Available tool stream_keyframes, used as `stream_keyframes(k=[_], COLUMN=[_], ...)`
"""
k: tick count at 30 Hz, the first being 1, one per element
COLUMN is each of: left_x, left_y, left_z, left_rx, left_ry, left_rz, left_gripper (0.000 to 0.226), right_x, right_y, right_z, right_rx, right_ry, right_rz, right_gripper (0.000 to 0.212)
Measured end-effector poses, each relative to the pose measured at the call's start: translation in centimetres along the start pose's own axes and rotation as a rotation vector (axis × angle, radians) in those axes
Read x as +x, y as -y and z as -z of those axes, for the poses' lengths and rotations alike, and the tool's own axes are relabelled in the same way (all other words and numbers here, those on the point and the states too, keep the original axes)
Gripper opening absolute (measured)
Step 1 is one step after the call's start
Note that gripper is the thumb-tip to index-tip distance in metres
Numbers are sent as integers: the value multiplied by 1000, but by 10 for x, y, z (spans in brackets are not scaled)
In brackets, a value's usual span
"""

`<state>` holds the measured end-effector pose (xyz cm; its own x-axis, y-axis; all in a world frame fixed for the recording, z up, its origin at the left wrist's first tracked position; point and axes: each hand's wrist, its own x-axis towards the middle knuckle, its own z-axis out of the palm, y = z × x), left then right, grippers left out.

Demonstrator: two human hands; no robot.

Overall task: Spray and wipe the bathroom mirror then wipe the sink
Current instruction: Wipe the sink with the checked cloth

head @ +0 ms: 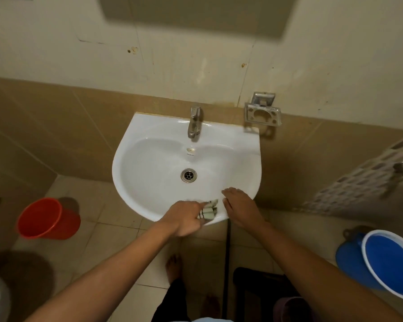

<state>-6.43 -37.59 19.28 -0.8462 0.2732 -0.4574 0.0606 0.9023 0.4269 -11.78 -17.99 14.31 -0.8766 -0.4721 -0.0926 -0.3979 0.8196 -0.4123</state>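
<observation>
A white wall-hung sink [149, 159] fills the middle of the view, with a metal tap [194, 123] at its back and a drain [188, 175] in the bowl. My left hand [184, 217] grips a small striped cloth [208, 211] against the sink's front rim. Just right of the cloth, my right hand [240, 208] rests with straight fingers on the same rim. The lower edge of the mirror [196, 15] shows at the top, blurred. No spray bottle is in view.
An orange bucket [47, 218] stands on the tiled floor at left. A blue basin [386, 263] sits at right. A metal soap holder [262, 111] is fixed to the wall right of the tap. My bare feet [173, 267] stand below the sink beside a dark pipe.
</observation>
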Motion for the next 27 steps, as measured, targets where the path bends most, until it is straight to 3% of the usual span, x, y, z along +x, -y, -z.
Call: stream_keyframes(k=[3,7,11,14,17,20,23,27], left_x=[-9,-20,-43,-55,-58,-60,-58,-59], left_y=[-3,-13,-28,-29,-21,-16,-3,22], left_z=[17,38,63,72,72,71,73,86], left_rx=[-326,-900,-1344,-1617,-1743,-1762,-1700,-1482], left_ry=[-60,-217,-322,-336,-292,-241,-230,-184], left_rz=[90,131,93,69,29,21,28,13], left_gripper=[55,23,31,42,53,55,52,39], right_x=[-8,-13,-14,-14,-17,-20,-15,1], right_y=[4,20,51,74,92,105,115,129], right_z=[6,26,47,65,78,82,80,68], right_rx=[164,337,737,1217,1544,1617,1534,1408], right_ry=[-15,-82,-120,-8,198,334,359,239], right_rz=[-73,-77,-159,-298,-302,-252,-207,-251], right_gripper=[39,38,32,38,55,56,48,39])
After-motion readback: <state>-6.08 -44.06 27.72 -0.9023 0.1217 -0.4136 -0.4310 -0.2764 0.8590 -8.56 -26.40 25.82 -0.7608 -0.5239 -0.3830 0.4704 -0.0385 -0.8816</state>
